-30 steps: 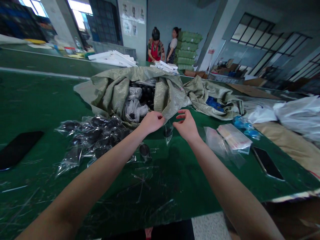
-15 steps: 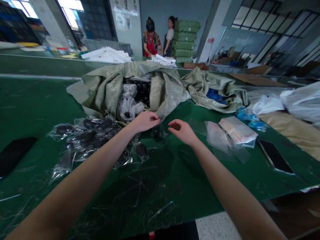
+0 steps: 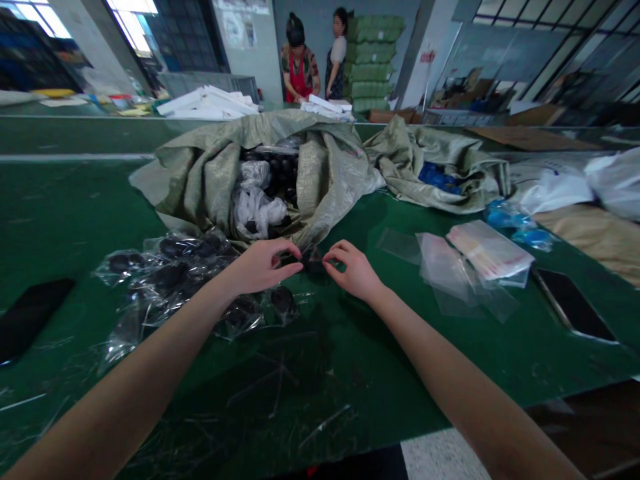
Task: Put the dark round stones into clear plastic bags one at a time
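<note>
The table (image 3: pixel 75 200) is coloured a deep green, and an olive-gold weave is seen on the sack (image 3: pixel 200 180) at centre. Black is shown through the small clear bag (image 3: pixel 313 263) below it, and at upper centre, a red apron (image 3: pixel 299 87) is worn over a floral-patterned top (image 3: pixel 313 63) — pale green is seen on the stacked bales (image 3: pixel 370 60).

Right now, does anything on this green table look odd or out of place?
Yes: scraps of clear plastic litter the table near the front edge, and the woven sack sprawls open with bagged black items spread loose beside it.
</note>
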Motion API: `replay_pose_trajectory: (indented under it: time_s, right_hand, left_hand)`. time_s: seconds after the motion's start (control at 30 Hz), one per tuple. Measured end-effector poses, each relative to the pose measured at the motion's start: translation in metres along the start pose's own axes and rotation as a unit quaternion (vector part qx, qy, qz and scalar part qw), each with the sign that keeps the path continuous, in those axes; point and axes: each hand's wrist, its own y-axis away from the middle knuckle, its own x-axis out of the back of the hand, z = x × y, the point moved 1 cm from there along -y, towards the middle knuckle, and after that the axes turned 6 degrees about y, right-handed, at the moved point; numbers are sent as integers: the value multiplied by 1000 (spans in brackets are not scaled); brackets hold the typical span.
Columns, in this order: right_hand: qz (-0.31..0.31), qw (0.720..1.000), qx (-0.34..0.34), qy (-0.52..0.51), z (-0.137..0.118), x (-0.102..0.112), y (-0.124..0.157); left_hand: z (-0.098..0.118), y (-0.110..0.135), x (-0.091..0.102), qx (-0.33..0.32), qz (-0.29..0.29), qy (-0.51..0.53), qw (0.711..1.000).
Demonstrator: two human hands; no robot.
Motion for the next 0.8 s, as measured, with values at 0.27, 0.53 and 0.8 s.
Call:
replay_pose_trajectory:
  time_s: [0.27, 0.53, 0.8]
  right_hand:
    - [43, 998, -25, -29, 4, -3, 1]
    - [33, 997, -62, -34, 3, 0, 1]
    - [105, 954, -198, -198, 19, 4, -4]
  left_hand:
    - [-32, -2, -31, -33, 66, -35, 997]
    - [-30, -10, -39, -17, 72, -19, 997]
    - [-17, -17, -23, 108, 113, 226, 962]
